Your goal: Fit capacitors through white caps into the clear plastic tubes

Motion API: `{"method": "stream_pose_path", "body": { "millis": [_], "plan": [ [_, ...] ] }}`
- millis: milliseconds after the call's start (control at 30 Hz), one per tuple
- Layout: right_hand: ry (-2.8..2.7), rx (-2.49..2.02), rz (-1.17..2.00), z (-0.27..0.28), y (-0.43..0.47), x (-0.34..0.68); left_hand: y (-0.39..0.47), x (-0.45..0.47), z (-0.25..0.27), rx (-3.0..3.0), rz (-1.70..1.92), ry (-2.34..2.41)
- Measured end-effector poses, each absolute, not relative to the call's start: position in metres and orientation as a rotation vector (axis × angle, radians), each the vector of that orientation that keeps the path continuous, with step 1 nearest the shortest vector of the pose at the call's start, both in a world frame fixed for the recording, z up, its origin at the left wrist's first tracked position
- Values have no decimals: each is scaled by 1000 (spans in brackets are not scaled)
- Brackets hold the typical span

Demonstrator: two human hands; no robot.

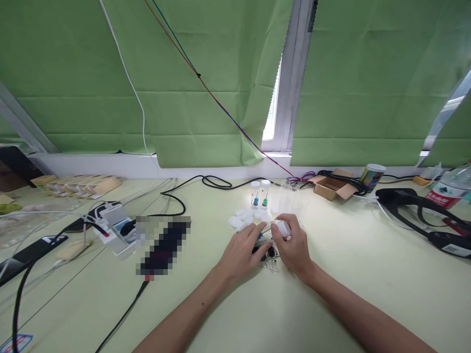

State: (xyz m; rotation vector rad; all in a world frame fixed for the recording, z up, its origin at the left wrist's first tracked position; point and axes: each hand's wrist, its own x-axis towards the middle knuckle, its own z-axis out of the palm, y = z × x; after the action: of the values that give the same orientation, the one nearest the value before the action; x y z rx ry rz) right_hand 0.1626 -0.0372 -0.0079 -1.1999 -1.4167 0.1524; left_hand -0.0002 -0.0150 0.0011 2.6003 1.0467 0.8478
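A clear vial (pixel 266 234) with a white cap (pixel 283 228) lies roughly sideways between my two hands. A small blue piece (pixel 260 236) shows at its left end. My right hand (pixel 297 247) is closed around the cap. Fingertips and thumb of my left hand (pixel 241 250) close on the left part of the vial, which they largely cover. Beneath the hands is a heap of thin metal pins (pixel 270 265) and small black parts (pixel 271 252). Just beyond, two capped vials (pixel 255 194) stand upright, holding blue and green needle-like pieces. Loose white round caps (pixel 238 219) lie beside them.
Uncapped clear vials (pixel 284 204) stand behind my right hand. Farther right are an open cardboard box (pixel 331 188), a printed can (pixel 371 177), black glasses-like eyewear (pixel 408 215) and a bottle (pixel 451 189). Cables and a white power strip (pixel 115 228) occupy the left side.
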Motion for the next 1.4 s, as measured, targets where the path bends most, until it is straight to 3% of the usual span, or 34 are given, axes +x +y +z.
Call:
{"method": "stream_pose_path", "body": {
  "millis": [167, 400, 567, 967, 1400],
  "plan": [
    [-1388, -1147, 246, -10, -38, 162, -17, 2, 1, 2539, 875, 1024],
    [-1424, -1075, 349, -16, -38, 159, -4, -3, 9, 2300, 1204, 1101],
    [-1589, -1113, 289, -18, -37, 161, 16, -15, 23, 1877, 1317, 1328],
    [-1837, -1095, 195, -20, -34, 167, 70, -10, 19, 1366, 1482, 1164],
    [-1908, -1084, 136, -23, -33, 169, 141, 9, -10, 1428, 1315, 1198]
  ]
}}
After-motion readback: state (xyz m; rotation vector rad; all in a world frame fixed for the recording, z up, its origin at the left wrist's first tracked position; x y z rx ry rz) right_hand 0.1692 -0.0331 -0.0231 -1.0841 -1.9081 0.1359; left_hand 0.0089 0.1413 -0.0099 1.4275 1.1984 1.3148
